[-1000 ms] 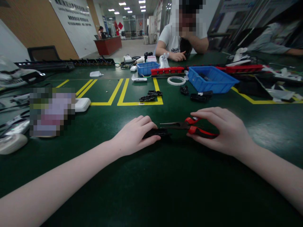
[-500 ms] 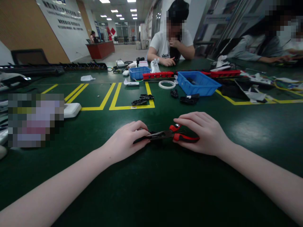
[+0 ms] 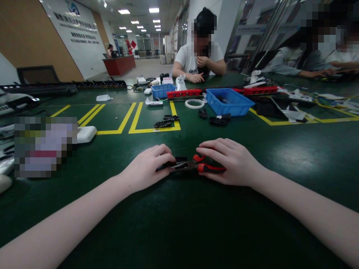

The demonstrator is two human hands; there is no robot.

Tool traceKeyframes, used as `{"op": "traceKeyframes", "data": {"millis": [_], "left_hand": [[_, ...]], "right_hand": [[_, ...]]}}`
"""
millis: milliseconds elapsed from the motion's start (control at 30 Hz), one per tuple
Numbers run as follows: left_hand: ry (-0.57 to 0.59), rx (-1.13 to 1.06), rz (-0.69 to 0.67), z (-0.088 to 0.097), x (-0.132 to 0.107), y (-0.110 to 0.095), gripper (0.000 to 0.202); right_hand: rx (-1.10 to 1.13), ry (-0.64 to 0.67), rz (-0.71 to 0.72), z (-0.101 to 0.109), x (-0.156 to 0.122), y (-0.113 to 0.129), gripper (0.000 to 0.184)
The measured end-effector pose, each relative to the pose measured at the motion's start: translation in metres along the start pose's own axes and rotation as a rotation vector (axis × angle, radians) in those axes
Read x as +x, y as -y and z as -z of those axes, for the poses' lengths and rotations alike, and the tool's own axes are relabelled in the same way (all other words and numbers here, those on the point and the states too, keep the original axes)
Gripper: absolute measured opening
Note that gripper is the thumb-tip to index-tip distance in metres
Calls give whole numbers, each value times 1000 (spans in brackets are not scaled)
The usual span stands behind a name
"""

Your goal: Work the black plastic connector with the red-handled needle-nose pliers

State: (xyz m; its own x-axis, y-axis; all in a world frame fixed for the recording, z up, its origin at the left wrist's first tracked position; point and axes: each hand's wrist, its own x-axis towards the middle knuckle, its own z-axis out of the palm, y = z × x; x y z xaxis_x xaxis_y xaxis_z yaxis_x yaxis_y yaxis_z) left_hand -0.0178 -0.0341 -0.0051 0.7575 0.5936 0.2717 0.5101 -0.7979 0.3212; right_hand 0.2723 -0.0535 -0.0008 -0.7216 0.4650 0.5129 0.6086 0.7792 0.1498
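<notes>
Red-handled long-nose pliers (image 3: 192,164) are in my right hand (image 3: 234,161), whose fingers curl around the two spread handles. Their narrow jaws point left, toward my left hand (image 3: 150,164). That hand is closed, thumb and fingers pinching a small black part (image 3: 181,160) that lies mostly hidden behind the fingers and the jaws. The jaw tips are close to the left fingertips; whether they grip the part cannot be made out. Beyond the hands, several similar black parts (image 3: 166,122) lie within a yellow-taped square on the green table (image 3: 168,224).
A large blue bin (image 3: 230,102) and a smaller blue bin (image 3: 162,90) stand farther back, with a roll of white tape (image 3: 194,104) between them. More black pieces (image 3: 220,119) lie nearby. At left is a white box (image 3: 86,134). A person (image 3: 199,56) sits opposite.
The pliers and my right hand have moved a little left, and the jaws have shifted slightly lower beside the black part. The left hand keeps its pinch. The camera view has shifted slightly.
</notes>
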Motion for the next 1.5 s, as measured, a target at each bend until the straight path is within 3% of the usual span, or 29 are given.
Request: {"op": "traceKeyframes", "data": {"millis": [367,600,900,1167,1333,1500], "left_hand": [[-40,35,-37,-2,-2,-3,14],[-100,-93,0,1,-3,-3,6],[-1,-356,31,9,-3,-16,5],[36,-468,94,1,-5,-40,16],[67,-483,127,-2,-5,-42,21],[104,-439,176,-2,-6,-41,14]], "right_hand": [[-55,67,28,1,2,3,46],[-37,31,-77,-2,2,-1,44],[-125,21,-153,-5,-2,-8,36],[-55,-7,-164,-2,-1,-4,22],[-49,26,-49,-1,2,0,16],[-46,37,33,-2,2,0,27]]}}
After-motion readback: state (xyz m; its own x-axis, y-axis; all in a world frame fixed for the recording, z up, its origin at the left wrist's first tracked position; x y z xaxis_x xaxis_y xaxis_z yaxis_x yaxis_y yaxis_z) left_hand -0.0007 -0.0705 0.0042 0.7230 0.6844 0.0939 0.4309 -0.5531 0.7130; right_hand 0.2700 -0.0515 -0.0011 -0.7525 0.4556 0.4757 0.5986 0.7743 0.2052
